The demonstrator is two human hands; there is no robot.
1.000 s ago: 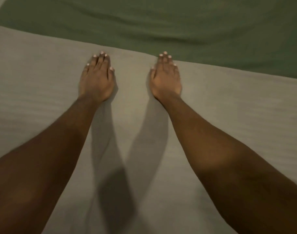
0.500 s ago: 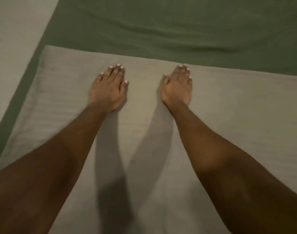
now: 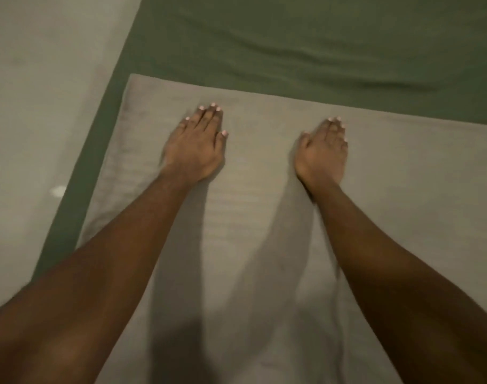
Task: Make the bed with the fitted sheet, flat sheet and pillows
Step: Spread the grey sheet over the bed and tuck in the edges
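Both bare forearms reached forward over the grey flat sheet (image 3: 403,195), which lay spread on the bed beneath them. The left grip (image 3: 195,151) was open, fingers straight and together, palm down on the sheet. The right grip (image 3: 322,153) was likewise open and palm down, well apart to its right. The sheet's far edge ran just beyond both grips; its corner lay to the left of the left grip. Beyond that edge the green fitted sheet (image 3: 320,45) lay exposed and lightly wrinkled. Pale floor (image 3: 43,106) lay further left.
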